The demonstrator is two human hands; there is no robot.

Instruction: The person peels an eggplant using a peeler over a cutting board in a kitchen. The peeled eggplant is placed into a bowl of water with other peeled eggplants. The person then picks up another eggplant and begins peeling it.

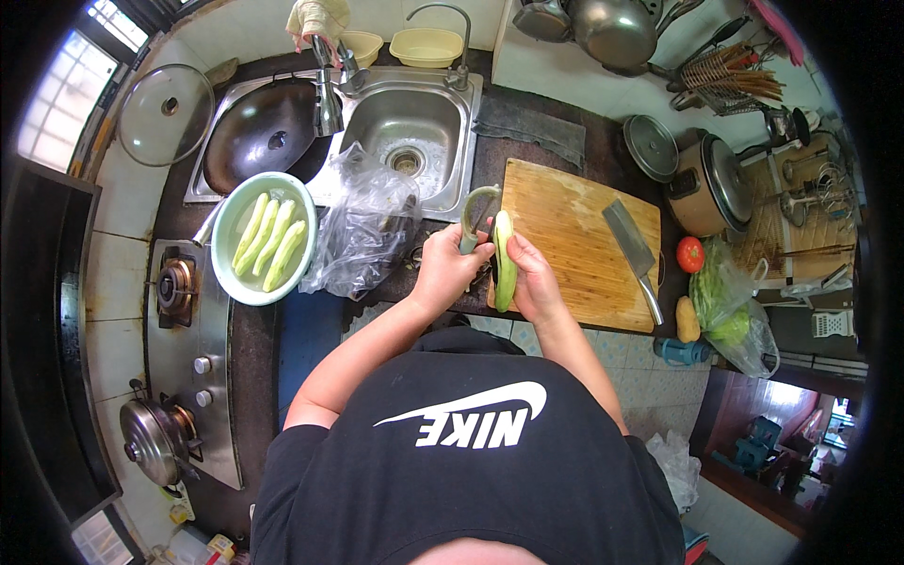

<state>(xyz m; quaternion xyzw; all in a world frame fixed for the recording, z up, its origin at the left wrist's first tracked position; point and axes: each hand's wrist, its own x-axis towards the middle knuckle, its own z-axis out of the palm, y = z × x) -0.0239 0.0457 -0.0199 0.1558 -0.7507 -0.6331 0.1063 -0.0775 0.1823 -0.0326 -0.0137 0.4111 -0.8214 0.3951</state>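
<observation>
My left hand (pixel 452 260) is closed around the handle of a vegetable peeler (pixel 469 219), whose curved frame points away from me. My right hand (pixel 534 272) holds a long vegetable (pixel 506 272) upright, its skin partly dark and partly peeled to pale green. The peeler's blade side is close to the vegetable's dark side; whether they touch is unclear. Several peeled pale green vegetables (pixel 268 240) lie in water in a light green basin (pixel 220 265) to the left. Between basin and hands sits a clear plastic bag (pixel 360 233) with dark contents.
A wooden cutting board (pixel 565 233) bears a cleaver (pixel 632 244) on its right side. Beyond are a steel sink (pixel 441 127) and a wok (pixel 247 141). A tomato (pixel 690 254), a bagged green vegetable (pixel 720 304) and a rice cooker (pixel 713 183) stand right; a gas stove (pixel 191 353) is left.
</observation>
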